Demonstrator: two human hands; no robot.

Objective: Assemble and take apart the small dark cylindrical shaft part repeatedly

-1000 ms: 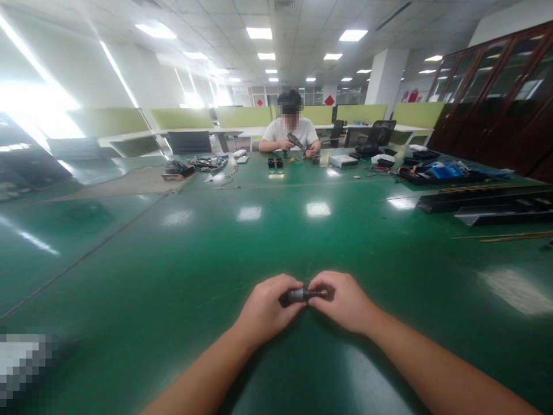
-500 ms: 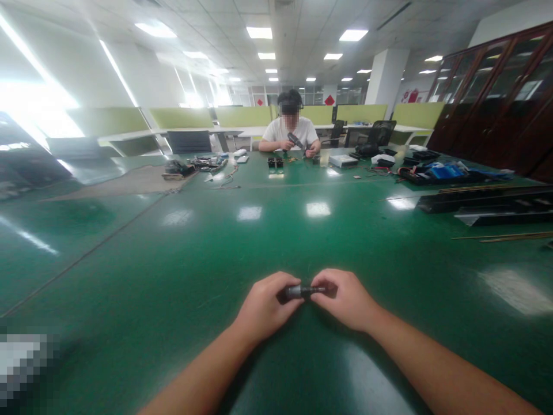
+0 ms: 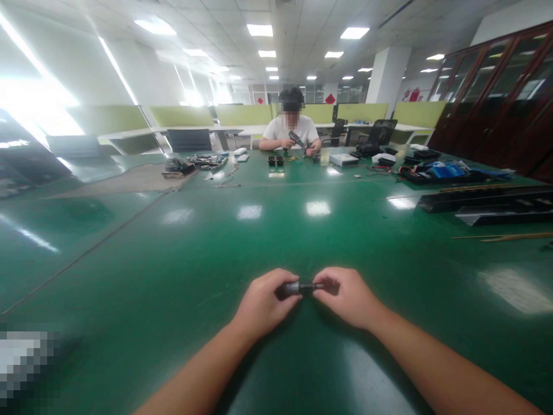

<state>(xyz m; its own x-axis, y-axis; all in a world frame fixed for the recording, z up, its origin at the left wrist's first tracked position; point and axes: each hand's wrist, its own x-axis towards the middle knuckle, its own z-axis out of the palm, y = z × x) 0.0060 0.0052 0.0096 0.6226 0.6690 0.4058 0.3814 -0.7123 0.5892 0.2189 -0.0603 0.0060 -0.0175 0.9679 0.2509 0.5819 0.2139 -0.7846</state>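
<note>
tool gripped from both ends at the table

the left hand is clamped on the tool's thick end, thumb on the near side and fingers on the far side, with a silver band showing between them. the right hand has its thumb and fingertips pinched together on the thin dark shaft, whose end shows inside the curl of the fingers. the tool lies level, pointing from left to right, in front of the wearer; whether it touches the table or sits just above it, i cannot tell.

across the table a person in a white top holds a dark drill. just in front of that person stand two black blocks, and a white box lies to the right of them.

farther right are a blue bundle, long black rails and, nearer, some thin rods. to the left, a heap of small parts lies beside a beige mat. a blurred grey object juts in at the lower left. behind the table are green partitions, and a dark wooden cabinet stands on the right.
</note>
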